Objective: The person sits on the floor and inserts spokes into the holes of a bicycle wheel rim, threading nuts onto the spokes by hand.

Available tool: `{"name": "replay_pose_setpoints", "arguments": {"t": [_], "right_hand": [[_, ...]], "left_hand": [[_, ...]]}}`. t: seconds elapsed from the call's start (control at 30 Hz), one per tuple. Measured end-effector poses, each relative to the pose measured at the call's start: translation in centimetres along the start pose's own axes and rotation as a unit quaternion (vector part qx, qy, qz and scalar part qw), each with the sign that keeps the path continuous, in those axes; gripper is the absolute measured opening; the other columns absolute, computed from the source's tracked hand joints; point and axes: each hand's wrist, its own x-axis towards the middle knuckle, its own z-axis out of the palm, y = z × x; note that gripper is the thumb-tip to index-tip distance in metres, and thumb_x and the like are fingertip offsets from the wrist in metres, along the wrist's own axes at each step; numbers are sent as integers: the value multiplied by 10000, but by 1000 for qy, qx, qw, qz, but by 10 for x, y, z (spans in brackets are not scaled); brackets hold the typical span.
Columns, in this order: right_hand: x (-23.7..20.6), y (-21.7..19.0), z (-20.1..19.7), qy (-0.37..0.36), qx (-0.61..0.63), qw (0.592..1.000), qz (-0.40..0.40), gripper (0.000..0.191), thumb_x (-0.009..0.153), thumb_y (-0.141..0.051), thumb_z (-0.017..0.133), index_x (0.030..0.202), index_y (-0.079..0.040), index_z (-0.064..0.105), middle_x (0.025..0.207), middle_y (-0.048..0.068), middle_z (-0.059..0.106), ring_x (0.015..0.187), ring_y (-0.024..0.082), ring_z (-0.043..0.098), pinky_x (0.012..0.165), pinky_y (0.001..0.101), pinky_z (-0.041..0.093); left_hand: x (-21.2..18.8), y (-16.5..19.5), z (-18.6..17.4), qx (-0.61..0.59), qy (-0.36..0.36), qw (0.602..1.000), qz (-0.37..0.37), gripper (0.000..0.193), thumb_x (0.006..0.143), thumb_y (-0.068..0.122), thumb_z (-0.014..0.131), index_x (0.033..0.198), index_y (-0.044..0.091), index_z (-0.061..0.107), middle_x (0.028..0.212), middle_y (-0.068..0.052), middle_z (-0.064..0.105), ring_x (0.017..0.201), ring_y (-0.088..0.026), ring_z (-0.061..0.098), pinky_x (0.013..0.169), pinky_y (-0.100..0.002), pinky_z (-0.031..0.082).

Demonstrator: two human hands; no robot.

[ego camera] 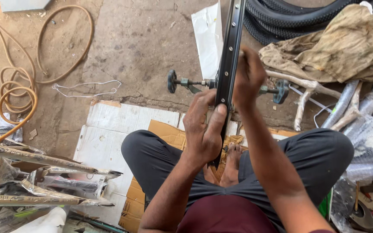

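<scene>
The left hand's fingers (pixel 216 117) are clamped around the black wheel rim (pixel 231 51), thumb laid along its near face; the right hand (pixel 248 77), just above, pinches the rim's edge with fingers curled shut on it. The rim stands edge-on and upright between the knees, its lower end down by the bare feet (pixel 229 166); the axle (pixel 186 83) with its end knobs sticks out to both sides of the fingers. If either grip slackens, I judge the rim could twist or tip sideways, since only the two hands steady it. Both forearms reach forward, wrists bent slightly inward. Beyond the fingers lie tyres (pixel 281 17), a rag (pixel 346 47) and cardboard (pixel 109 129) on the floor.
</scene>
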Motion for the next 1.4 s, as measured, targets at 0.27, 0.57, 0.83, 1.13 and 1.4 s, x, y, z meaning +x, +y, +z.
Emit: {"name": "replay_pose_setpoints", "arguments": {"t": [0.27, 0.57, 0.83, 1.13, 1.4], "right_hand": [[-52, -39, -43, -93, -35, 993, -71, 97, 1127, -87, 632, 1200, -22, 631, 1086, 111, 723, 895, 136, 704, 765, 245, 566], [-1, -66, -48, -249, 204, 940, 113, 280, 1143, -204, 598, 1320, 3, 660, 1074, 57, 712, 852, 69, 639, 738, 220, 528], [-2, -69, -20, -47, -90, 969, -226, 314, 955, -348, 764, 984, -81, 602, 986, 60, 642, 912, 170, 641, 770, 313, 540], [1, -79, -43, -245, 260, 933, 43, 179, 1012, -225, 759, 1003, -63, 684, 1163, 118, 692, 1094, 173, 687, 925, 315, 597], [63, -22, -60, -577, 348, 726, 140, 593, 970, -366, 713, 1391, 27, 570, 1130, 128, 755, 917, 135, 751, 815, 282, 644]], "left_hand": [[7, -2, 4, -26, 31, 998, -39, 383, 1164, 299, 403, 1276, 12, 631, 1148, -119, 667, 1030, -200, 661, 901, -345, 551], [18, 3, 7, 29, 62, 998, -12, 319, 1175, 258, 428, 1318, 28, 596, 1326, -144, 622, 1280, -261, 622, 1091, -395, 525], [13, -1, 7, 18, 78, 997, -18, 284, 1162, 205, 450, 1315, 12, 591, 1327, -145, 606, 1275, -257, 617, 1094, -379, 529], [13, -2, 7, 45, 73, 996, 10, 248, 1187, 168, 441, 1318, 44, 612, 1288, -132, 634, 1262, -223, 616, 1095, -353, 512], [12, -3, 9, -36, 91, 994, -40, 270, 1151, 161, 434, 1343, 20, 562, 1395, -142, 567, 1282, -238, 584, 1077, -376, 515]]}}
